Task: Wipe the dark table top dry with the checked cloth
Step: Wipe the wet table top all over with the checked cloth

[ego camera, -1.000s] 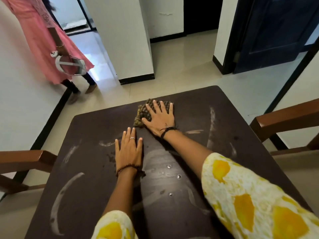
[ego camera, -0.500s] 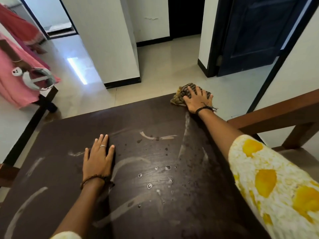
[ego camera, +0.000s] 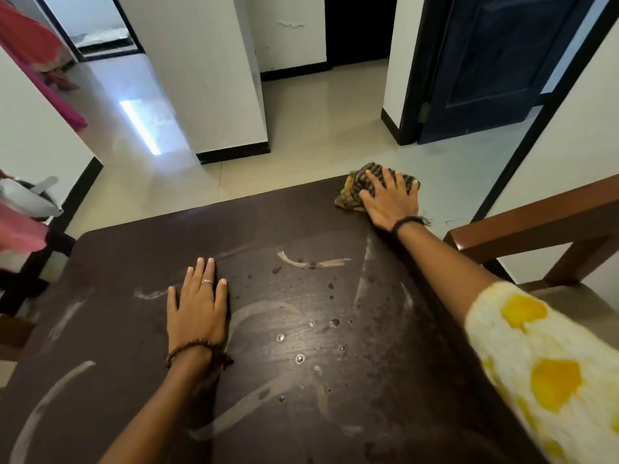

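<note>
The dark table top point(ego camera: 140, 256) fills the lower view, marked with pale wipe streaks and several water drops near its middle. The checked cloth point(ego camera: 355, 189), brown and yellow, is bunched at the table's far right corner. My right hand point(ego camera: 390, 204) lies flat on the cloth with fingers spread, pressing it down. My left hand point(ego camera: 197, 309) rests palm down on the table at centre left, fingers together, holding nothing.
A wooden chair point(ego camera: 536, 229) stands close against the table's right side. Another chair edge point(ego camera: 10, 333) shows at the left. A person in pink point(ego camera: 20, 226) stands at the far left. Beyond the table is tiled floor, a white pillar point(ego camera: 207, 78) and a dark blue door point(ego camera: 495, 61).
My right hand has swept the cloth from the table's far middle to its far right corner. My left hand has stayed flat on the table. The person in pink has shifted left.
</note>
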